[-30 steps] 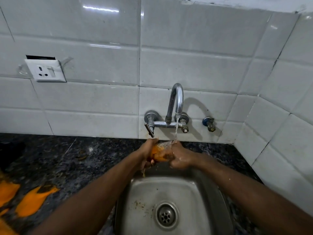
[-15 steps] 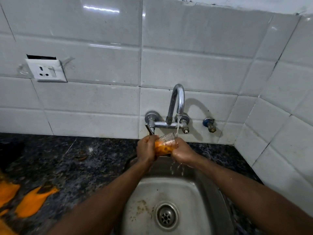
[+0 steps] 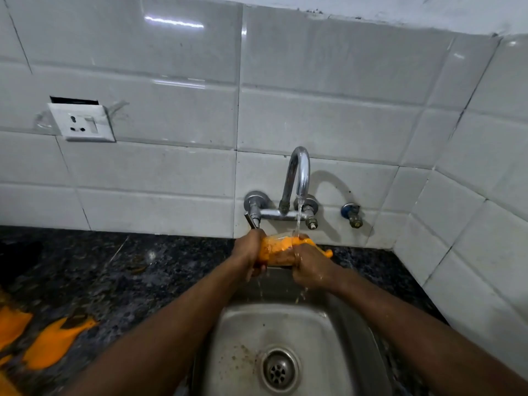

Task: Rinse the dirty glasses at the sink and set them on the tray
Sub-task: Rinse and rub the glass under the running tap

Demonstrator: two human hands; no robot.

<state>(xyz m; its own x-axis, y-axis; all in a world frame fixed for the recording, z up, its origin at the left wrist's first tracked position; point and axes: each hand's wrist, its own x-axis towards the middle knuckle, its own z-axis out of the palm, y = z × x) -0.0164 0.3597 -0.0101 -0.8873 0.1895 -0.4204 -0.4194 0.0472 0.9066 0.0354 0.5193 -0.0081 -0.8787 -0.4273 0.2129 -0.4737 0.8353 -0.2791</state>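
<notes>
A clear glass [image 3: 278, 250] smeared with orange residue lies on its side under the running tap [image 3: 297, 178]. My left hand [image 3: 248, 252] grips its base end on the left. My right hand [image 3: 310, 265] grips the rim end on the right, with orange liquid spilling over its fingers. Water streams onto the glass and drips down into the steel sink [image 3: 237, 338]. No tray is in view.
A dark granite counter [image 3: 114, 270] runs left of the sink, with orange patches [image 3: 48, 341] at its lower left edge. A wall socket [image 3: 81, 122] sits on the white tiles. A second small valve [image 3: 353, 215] sticks out right of the tap. The tiled corner wall closes the right side.
The glass has been tipped further onto its side under the stream, and orange liquid now runs out over my right hand. Both hands stay on the glass.
</notes>
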